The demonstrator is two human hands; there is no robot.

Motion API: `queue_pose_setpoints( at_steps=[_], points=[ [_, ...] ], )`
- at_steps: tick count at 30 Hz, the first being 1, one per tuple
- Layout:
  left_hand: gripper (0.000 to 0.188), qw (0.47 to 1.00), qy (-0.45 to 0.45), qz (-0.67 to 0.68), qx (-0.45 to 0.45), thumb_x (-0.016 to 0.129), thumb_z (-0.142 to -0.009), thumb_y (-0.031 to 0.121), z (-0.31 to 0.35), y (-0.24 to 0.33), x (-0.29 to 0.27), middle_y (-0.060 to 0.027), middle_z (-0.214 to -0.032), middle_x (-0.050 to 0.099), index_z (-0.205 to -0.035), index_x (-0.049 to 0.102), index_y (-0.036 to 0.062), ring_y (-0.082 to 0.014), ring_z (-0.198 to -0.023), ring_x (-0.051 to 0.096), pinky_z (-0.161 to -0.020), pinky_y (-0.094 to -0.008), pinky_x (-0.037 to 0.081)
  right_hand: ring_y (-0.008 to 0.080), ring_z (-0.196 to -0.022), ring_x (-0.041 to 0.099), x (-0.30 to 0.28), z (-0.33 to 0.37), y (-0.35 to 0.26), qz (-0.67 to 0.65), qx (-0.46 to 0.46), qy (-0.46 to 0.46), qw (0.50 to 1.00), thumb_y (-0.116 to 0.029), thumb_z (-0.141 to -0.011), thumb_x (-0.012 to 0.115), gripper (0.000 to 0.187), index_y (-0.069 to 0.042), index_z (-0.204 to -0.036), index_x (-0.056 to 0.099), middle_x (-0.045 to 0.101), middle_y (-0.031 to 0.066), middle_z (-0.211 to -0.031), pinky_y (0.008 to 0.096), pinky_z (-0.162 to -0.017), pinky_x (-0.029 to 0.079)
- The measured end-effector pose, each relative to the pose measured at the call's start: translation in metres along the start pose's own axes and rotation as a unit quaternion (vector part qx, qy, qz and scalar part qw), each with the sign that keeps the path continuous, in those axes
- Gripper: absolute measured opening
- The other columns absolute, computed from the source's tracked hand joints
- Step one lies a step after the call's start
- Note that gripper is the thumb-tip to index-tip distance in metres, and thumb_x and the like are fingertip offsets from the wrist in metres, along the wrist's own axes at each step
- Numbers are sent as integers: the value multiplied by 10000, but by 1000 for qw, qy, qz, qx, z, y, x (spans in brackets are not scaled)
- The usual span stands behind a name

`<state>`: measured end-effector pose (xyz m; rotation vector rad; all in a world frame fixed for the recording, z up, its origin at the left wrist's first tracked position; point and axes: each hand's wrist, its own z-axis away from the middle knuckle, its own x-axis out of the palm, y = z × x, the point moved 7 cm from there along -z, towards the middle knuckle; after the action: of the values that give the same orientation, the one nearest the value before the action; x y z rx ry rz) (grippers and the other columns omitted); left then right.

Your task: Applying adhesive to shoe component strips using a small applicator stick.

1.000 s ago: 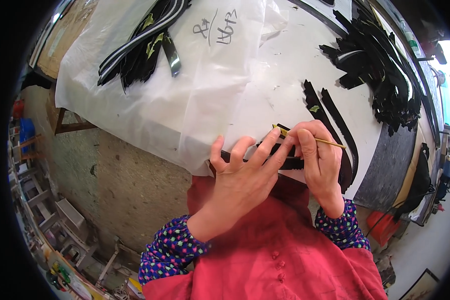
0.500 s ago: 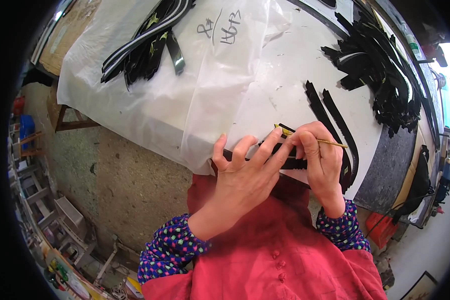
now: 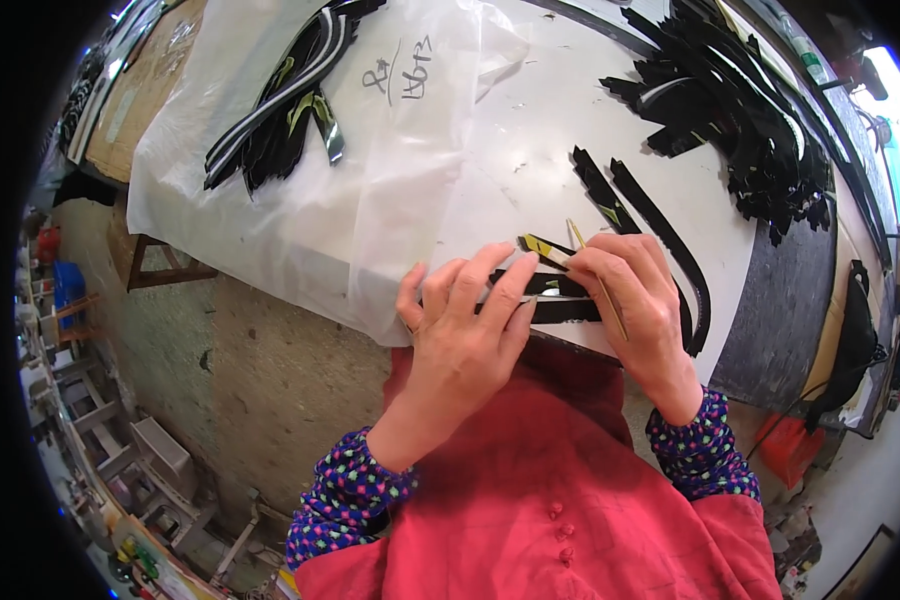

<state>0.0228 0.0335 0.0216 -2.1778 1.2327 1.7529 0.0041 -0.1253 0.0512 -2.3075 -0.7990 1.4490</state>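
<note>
My left hand (image 3: 467, 318) lies palm down at the table's front edge, fingers spread and resting on short black strips (image 3: 565, 311). My right hand (image 3: 635, 300) is closed around a thin yellowish-brown stick (image 3: 575, 232), which slants up past its fingers. Its fingertips are at a narrow yellow and black piece (image 3: 538, 246) just beyond the strips; whether they also grip that piece is hidden. Two long black curved strips (image 3: 660, 215) lie to the right of my right hand and beyond it.
A bundle of black strips (image 3: 280, 130) lies on translucent plastic sheeting (image 3: 380, 190) at the far left. A larger heap of black strips (image 3: 770, 150) covers the back right of the white table (image 3: 500, 160). A red container (image 3: 792, 450) stands below on the right.
My right hand has moved a little away from my left, and the stick has swung from lying sideways to pointing upward. The whole view has shifted slightly.
</note>
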Motion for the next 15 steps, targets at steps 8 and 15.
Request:
queue_pose_setpoints(
  at_steps=[8,15],
  points=[
    [349,996,59,-32,52,783,-841,149,18,7,-10,9,-1152,611,-1187,737,164,-178,-1102,532,-1063,-435,298,286,-881,629,-7,-4,12,92,-16,38,995,36,-806,721,206,-28,-995,670,668,91,-962,380,-772,518],
    [373,996,45,-70,43,729,-892,178,23,12,-4,21,-1301,622,-1264,703,176,-160,-1115,536,-1079,-449,245,247,-920,648,-8,2,5,140,-62,52,987,-6,-761,676,256,-52,-1011,703,702,59,-991,365,-772,502]
  ],
)
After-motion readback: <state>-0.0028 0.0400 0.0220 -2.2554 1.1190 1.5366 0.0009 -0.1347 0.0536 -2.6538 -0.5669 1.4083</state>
